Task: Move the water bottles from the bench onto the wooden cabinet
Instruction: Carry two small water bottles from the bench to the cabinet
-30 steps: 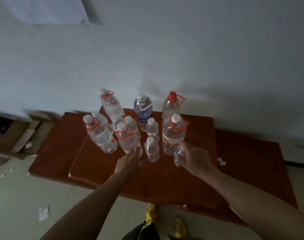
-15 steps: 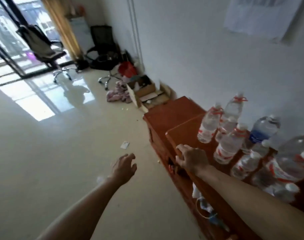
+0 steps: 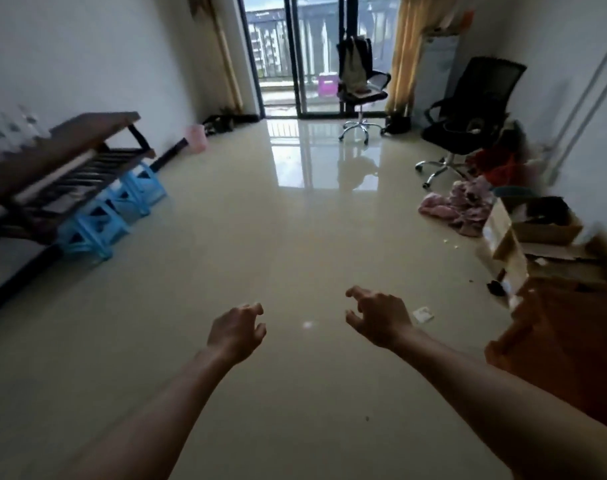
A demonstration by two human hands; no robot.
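Both my hands hang over the pale tiled floor and hold nothing. My left hand has loosely curled fingers, and so does my right hand. The reddish wooden cabinet shows only as a blurred corner at the right edge; the bottles standing on it are out of view. A dark wooden bench stands along the left wall. Several pale, blurred water bottles stand on its far left end.
Blue plastic stools sit under the bench. Cardboard boxes and a pink cloth heap lie by the right wall beyond the cabinet. Two office chairs stand near the balcony door. A paper scrap lies on the floor.
The view swung left from the cabinet's bottles to the room and bench. My right hand let go of a small bottle on the cabinet; both hands now hover over the floor.
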